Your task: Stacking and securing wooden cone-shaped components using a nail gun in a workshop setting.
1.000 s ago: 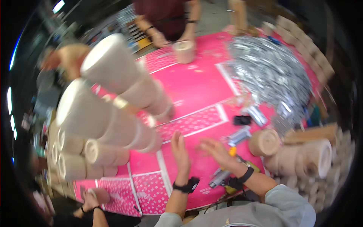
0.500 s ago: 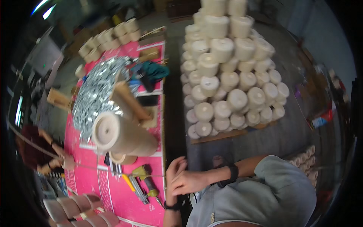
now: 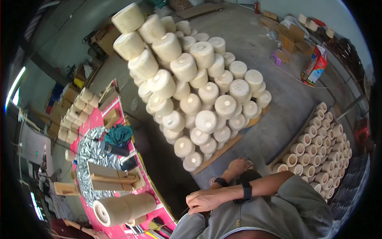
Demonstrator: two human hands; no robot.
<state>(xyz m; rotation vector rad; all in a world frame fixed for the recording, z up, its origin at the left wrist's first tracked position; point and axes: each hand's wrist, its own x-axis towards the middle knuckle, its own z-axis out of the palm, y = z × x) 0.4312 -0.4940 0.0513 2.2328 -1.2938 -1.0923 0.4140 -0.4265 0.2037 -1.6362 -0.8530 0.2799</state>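
My forearms cross in front of my body. My right hand (image 3: 205, 199) lies across at the left, its fingers loosely bent and nothing seen in them. My left hand (image 3: 238, 165) reaches out to the right beyond my right forearm, which hides much of the left arm. Its fingers look loosely stretched, with no object showing in it. Both wrists wear black bands. Nearest beyond the hands is a large stack of whitish cylindrical blocks (image 3: 206, 121) on a wooden pallet (image 3: 217, 154). Neither hand touches it.
Left stands a pink table (image 3: 90, 213) with silvery metal pieces (image 3: 89, 153), a wooden fixture (image 3: 111, 179), a lying pair of cylinders (image 3: 123, 207) and a teal cloth (image 3: 119, 134). Ring-ended cylinders (image 3: 314, 147) fill the right. Another person's hand (image 3: 95, 234) shows at lower left.
My view has swung right, bringing the ringed cylinders and back floor into sight. My left hand has gone from beside the table edge to the right, past my right forearm.
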